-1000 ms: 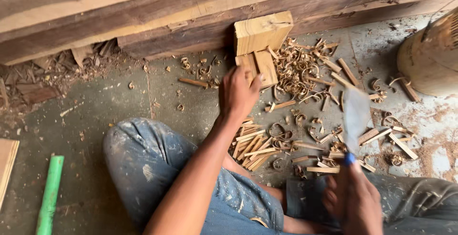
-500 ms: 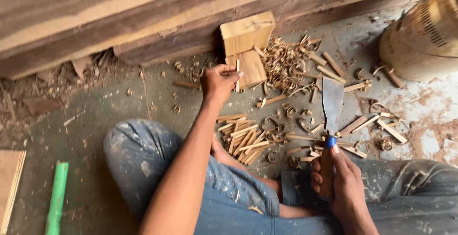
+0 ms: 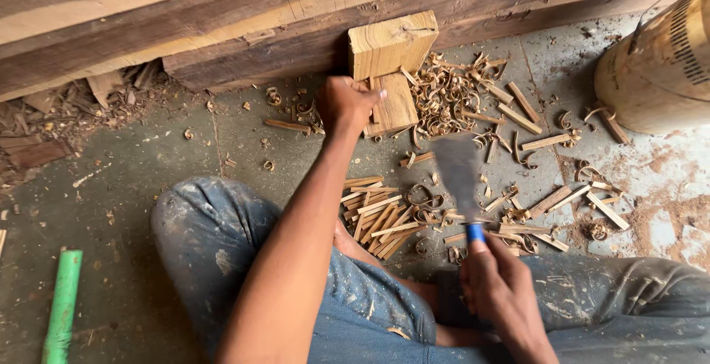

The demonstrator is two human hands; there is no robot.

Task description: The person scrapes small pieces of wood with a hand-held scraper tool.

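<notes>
Wood block (image 3: 394,103) gripped by left hand (image 3: 346,103); right hand (image 3: 497,279) fingers clench blade (image 3: 457,172) amid shavings (image 3: 451,94).

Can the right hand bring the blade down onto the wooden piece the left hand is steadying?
Probably yes. The right hand holds the blade raised just right of the wooden piece, with only shavings between; the left hand grips its left edge.

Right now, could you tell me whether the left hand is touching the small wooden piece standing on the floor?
Touching. The head view shows the left hand with its fingers laid against the edge of the small wooden piece, no gap between them.
</notes>
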